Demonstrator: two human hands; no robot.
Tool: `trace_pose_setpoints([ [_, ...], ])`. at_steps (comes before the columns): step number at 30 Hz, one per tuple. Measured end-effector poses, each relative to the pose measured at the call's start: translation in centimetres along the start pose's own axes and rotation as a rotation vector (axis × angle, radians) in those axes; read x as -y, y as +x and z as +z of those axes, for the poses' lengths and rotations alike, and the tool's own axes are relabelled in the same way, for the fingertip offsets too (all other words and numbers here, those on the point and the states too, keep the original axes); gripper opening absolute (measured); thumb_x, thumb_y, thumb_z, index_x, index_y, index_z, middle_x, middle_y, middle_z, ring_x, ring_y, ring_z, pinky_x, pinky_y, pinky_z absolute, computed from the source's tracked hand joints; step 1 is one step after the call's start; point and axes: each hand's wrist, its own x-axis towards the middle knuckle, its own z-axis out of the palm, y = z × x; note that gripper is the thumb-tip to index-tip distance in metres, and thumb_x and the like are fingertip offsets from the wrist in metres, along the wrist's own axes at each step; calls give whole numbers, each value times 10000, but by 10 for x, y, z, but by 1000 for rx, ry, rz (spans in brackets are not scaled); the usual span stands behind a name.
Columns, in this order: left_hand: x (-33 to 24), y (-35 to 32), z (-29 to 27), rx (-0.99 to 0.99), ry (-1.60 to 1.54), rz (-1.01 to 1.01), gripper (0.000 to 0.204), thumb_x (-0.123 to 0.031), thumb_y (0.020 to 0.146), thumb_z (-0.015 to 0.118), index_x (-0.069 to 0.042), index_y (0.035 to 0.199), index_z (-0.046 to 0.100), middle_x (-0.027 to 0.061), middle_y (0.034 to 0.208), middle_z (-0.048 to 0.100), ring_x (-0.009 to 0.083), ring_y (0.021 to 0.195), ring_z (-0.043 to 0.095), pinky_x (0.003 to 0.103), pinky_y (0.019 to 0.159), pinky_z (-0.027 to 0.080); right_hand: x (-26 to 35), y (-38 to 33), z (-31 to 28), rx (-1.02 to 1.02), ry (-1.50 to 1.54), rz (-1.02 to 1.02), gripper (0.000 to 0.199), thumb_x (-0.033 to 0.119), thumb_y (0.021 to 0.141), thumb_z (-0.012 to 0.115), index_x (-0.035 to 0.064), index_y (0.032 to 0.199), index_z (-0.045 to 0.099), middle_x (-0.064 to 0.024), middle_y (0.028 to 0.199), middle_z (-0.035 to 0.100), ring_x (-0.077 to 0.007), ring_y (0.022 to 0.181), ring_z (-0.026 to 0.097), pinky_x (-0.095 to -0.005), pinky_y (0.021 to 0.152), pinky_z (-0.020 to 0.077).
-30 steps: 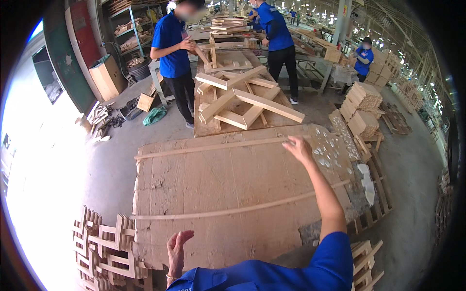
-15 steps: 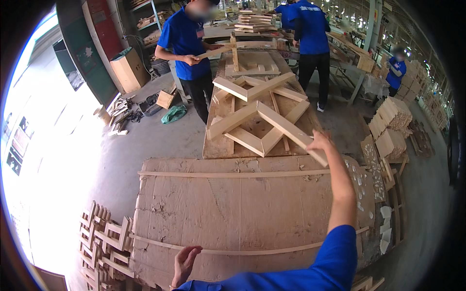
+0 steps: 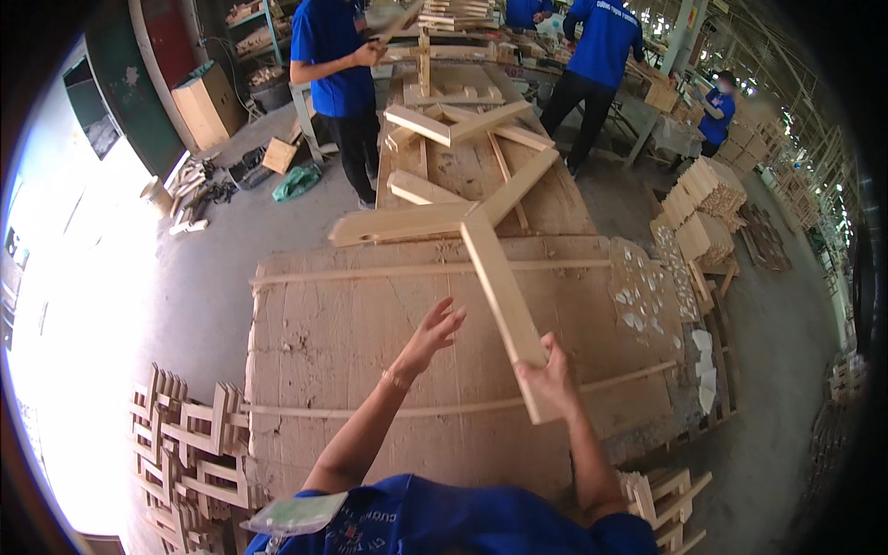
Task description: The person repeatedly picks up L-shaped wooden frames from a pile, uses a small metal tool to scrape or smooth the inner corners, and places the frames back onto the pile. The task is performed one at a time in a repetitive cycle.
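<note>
The right hand [image 3: 548,375] has its fingers wrapped around the near end of one leg of a pale, V-shaped wooden frame [image 3: 499,291]. The frame's corner is by the far edge of a wide, flat, brown, scuffed surface [image 3: 361,347], and the held leg slants over that surface. I cannot tell if the frame touches it. The left hand [image 3: 431,340] is above the middle of the surface, fingers apart, with nothing in it. It is near the frame but not on it.

The big worry is tipping. Only one end is held, so the other leg, which sticks out leftward along the surface's far edge, could sag or swing. That could twist the wood out of the grip, and it could fall and get a dent.

Another pale, bent wooden frame [image 3: 523,187] sits just past the far edge. The two may be touching there; it is hard to tell. If they are, a quick pull could scrape or drag that one.

Two long, thin, pale wooden strips cross the surface, one near its far edge [image 3: 370,272] and one closer to its near edge [image 3: 453,408]. If a leg dips too low, it could knock a strip crooked.
</note>
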Motion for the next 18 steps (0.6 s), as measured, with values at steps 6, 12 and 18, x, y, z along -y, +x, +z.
trace_pose_setpoints([
  [6,-4,-13,49,145,-547,61,422,-311,862,613,-87,1158,411,76,1031,567,182,853,583,351,737,513,22,-124,45,-67,-47,-28,567,369,666,756,52,1052,488,-60,870,586,-185,717,564,-309,668,474],
  [12,-16,-85,47,294,-454,51,409,-252,856,623,-70,1145,398,70,1002,567,161,825,582,339,717,517,70,-113,-7,-110,196,-54,386,166,924,498,74,1299,477,-52,989,538,-113,850,481,-265,748,424],
  [18,-27,-118,64,430,-390,105,380,-231,860,620,-47,1122,415,85,980,591,160,793,589,310,694,510,153,-76,-13,-443,-61,-544,306,-41,841,582,71,1121,636,-46,904,537,-104,771,524,-231,627,442],
])
